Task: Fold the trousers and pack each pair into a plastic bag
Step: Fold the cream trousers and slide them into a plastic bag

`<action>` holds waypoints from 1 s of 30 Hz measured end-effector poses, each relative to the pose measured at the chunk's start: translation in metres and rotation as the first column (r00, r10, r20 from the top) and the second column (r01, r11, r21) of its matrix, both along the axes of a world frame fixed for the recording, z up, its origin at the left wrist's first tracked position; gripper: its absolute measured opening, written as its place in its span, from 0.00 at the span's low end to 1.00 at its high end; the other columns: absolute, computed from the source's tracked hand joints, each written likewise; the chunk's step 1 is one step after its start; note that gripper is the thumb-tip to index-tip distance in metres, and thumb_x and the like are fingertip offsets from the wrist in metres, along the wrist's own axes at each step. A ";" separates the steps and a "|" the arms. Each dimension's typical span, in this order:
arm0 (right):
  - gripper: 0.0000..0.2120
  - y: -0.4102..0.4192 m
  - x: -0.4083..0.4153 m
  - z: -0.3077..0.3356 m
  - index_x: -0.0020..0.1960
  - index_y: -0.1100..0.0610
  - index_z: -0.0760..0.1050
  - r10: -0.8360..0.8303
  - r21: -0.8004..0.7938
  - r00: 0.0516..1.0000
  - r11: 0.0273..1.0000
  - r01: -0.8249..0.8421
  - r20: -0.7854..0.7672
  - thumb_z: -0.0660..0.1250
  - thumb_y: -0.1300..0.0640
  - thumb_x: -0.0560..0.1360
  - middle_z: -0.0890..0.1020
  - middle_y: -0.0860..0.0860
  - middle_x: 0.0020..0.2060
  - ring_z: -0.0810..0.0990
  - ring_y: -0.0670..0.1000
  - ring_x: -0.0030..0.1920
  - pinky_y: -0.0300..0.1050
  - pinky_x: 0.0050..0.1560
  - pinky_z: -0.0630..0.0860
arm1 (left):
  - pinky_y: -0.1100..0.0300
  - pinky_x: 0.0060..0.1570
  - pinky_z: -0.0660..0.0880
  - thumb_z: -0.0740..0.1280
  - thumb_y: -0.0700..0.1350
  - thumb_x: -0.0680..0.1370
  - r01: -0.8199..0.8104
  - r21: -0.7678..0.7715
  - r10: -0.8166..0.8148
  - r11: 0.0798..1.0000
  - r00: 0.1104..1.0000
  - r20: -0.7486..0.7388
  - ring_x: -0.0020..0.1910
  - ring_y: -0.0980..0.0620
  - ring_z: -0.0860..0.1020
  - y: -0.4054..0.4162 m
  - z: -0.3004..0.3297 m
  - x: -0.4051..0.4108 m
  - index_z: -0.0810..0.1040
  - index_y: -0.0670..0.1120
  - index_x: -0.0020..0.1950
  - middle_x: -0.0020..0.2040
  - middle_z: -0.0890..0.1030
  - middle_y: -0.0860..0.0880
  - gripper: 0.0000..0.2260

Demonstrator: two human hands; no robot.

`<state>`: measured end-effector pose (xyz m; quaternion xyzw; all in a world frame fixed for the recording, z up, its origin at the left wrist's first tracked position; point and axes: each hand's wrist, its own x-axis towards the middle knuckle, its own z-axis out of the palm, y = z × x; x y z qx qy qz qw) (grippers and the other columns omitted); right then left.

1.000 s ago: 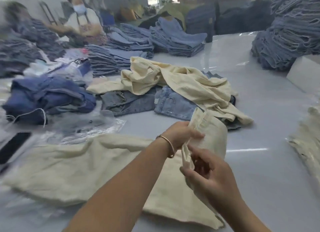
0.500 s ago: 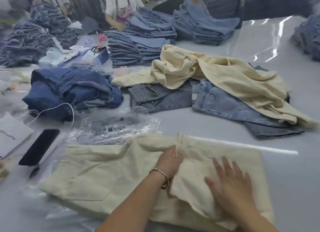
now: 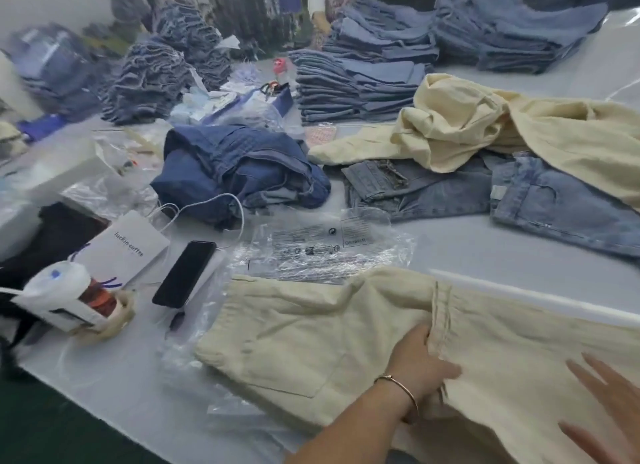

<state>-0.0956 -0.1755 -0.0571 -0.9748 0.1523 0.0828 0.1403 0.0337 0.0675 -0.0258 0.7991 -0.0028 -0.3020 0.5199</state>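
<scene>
The cream trousers (image 3: pixel 346 342) lie flat on the near edge of the table (image 3: pixel 485 252), long axis running left to right, back pocket end to the left. The left hand (image 3: pixel 420 363) pinches a fold at their middle; the right hand (image 3: pixel 609 404) rests flat, fingers spread. A clear plastic bag (image 3: pixel 322 245) lies just beyond

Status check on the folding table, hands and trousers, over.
Left hand grips the folded edge of the cream trousers. Right hand open, flat on them. Plastic bag behind, not used yet; phone beside.
</scene>
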 end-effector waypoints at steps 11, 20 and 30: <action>0.45 0.048 -0.015 0.033 0.65 0.49 0.77 0.487 -0.158 0.869 0.868 -0.471 0.090 0.71 0.28 0.54 0.76 0.57 0.65 0.72 0.55 0.68 0.47 0.69 0.53 | 0.70 0.43 0.75 0.75 0.34 0.65 0.094 0.142 -0.103 0.985 0.993 0.057 0.50 0.53 0.79 0.004 0.001 -0.004 0.76 0.47 0.58 0.51 0.81 0.52 0.23; 0.39 0.053 -0.019 0.036 0.50 0.50 0.85 0.390 -0.181 0.915 0.897 -0.404 -0.107 0.73 0.28 0.47 0.84 0.58 0.51 0.84 0.58 0.49 0.58 0.42 0.81 | 0.64 0.41 0.78 0.79 0.35 0.61 0.014 0.170 -0.015 0.985 1.000 0.005 0.43 0.55 0.81 0.009 0.010 -0.028 0.76 0.48 0.50 0.45 0.83 0.53 0.22; 0.40 0.070 -0.019 0.039 0.77 0.58 0.49 0.283 -0.159 0.949 0.940 -0.303 -0.136 0.61 0.41 0.75 0.54 0.65 0.75 0.55 0.62 0.74 0.60 0.71 0.54 | 0.71 0.20 0.56 0.60 0.34 0.79 -0.284 -0.072 0.266 0.956 0.944 -0.195 0.20 0.56 0.67 0.002 0.017 -0.053 0.76 0.42 0.55 0.35 0.76 0.46 0.08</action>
